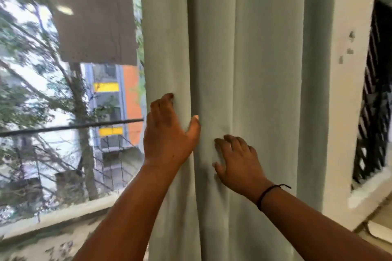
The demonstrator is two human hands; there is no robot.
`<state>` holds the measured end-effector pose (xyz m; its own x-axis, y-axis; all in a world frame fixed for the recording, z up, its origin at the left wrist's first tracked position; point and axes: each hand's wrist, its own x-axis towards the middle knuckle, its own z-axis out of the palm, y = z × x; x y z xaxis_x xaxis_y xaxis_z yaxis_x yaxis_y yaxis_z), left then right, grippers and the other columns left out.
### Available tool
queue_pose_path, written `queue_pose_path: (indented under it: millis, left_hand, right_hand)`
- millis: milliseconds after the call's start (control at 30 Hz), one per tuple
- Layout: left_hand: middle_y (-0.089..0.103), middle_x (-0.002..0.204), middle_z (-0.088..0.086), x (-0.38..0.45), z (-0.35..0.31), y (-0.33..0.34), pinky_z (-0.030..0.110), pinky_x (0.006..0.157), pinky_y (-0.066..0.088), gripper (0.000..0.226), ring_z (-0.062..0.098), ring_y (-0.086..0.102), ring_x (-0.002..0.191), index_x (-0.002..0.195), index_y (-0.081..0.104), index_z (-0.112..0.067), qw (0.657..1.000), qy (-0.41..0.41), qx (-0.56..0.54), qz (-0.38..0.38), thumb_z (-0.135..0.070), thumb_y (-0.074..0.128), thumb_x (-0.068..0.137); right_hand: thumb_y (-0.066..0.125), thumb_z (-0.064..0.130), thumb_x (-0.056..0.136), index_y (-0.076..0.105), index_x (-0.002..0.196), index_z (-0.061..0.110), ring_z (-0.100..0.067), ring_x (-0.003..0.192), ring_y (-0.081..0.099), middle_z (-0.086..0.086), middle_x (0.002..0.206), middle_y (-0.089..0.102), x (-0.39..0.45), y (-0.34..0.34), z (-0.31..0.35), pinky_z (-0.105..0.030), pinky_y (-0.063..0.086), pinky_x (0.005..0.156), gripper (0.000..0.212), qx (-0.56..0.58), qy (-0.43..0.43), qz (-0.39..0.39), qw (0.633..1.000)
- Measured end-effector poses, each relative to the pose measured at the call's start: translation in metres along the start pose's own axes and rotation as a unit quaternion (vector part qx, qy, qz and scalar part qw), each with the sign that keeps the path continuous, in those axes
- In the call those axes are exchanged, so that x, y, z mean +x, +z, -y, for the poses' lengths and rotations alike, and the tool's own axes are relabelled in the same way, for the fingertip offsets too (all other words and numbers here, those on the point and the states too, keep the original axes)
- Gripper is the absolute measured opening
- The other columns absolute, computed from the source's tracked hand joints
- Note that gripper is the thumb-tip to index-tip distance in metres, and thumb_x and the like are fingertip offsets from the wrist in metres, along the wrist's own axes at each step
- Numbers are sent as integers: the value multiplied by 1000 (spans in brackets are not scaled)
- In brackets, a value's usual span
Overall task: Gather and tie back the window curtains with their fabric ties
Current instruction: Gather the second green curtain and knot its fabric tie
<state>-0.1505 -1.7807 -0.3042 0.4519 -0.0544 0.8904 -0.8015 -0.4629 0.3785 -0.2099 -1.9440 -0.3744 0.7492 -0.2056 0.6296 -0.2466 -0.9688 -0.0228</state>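
Curtain (244, 59) fabric of this pale green kind looks soft and fairly thick, so it should fold and bunch readily but slide loose again unless it is held all the way round. It hangs in tall vertical folds between the window (70, 112) and the white wall (347, 91), already drawn most of the way toward the wall side. The best place to take hold is probably at about the height where both hands now are, circling the whole bundle there.

The left hand (169, 133) curls around the curtain's window-side edge: its fingers go behind a fold and its thumb presses the front, so it grips the cloth. The right hand (237, 161), with a dark band (267, 194) at the wrist, lies just beside and slightly lower, its fingers bent against the front of the fabric. Whether they pinch a fold or only press on it I cannot tell.

No fabric tie shows anywhere in view, so the tying has not yet been started; the gathering looks like the step in hand.
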Motion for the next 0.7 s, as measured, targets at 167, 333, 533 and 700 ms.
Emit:
queue_pose_path:
  millis: [167,333,533,700]
  left_hand:
    - [40,137,2,103,-39,-25,38,92,44,69,25,47,121,140,25,-26,999,17,18,-32,-44,61,83]
    - [45,139,4,210,-78,-57,39,94,43,67,27,50,120,143,26,-24,999,29,14,-43,-41,58,87]
    - [54,128,10,295,-108,-81,41,87,48,56,34,57,108,138,33,-18,984,82,102,-120,-38,53,89]
    - [63,112,11,336,-125,-83,37,79,51,40,32,62,93,127,43,-15,969,97,161,-159,-32,49,91]
  right_hand:
    - [46,52,89,23,146,30,-24,141,22,-3,155,20,96,-92,4,-41,28,110,65,48,-12,-137,989]
    - [50,43,89,28,143,30,-27,135,33,-4,154,19,180,-182,5,-42,33,106,60,135,-5,-233,963]
    - [47,38,90,23,145,34,-28,128,43,-6,155,18,252,-248,3,-41,39,101,60,136,-17,-278,951]
    - [52,42,89,3,150,26,-32,117,53,-10,151,24,293,-266,-2,-38,45,90,80,177,-20,-267,947]
